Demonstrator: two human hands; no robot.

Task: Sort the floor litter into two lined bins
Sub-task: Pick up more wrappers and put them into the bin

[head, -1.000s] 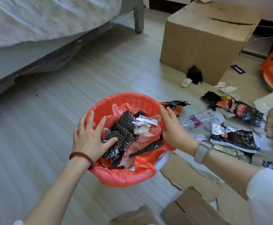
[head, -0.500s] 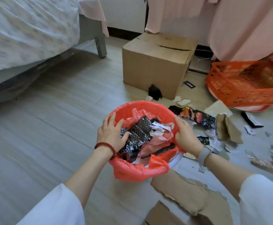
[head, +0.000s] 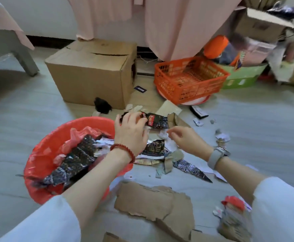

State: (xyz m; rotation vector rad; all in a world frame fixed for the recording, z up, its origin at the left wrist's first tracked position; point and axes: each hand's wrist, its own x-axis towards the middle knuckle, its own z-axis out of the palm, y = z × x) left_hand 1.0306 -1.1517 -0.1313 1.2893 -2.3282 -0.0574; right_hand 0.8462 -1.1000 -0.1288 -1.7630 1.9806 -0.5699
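The round bin with the red plastic liner (head: 55, 147) sits on the floor, part full of wrappers. Just beside its far rim, the left hand (head: 131, 131) pinches a black and red shiny snack wrapper (head: 155, 121). The right hand (head: 186, 139), near the bin too, has a loose grip, holding nothing. Next, I think, the wrapper must be lifted over the rim and dropped in.

The lined bin (head: 59, 145) sits left of the fingers (head: 137, 119), wrappers (head: 157, 122) just beyond them, torn cardboard (head: 153, 201) nearer, cardboard box (head: 92, 72) behind.
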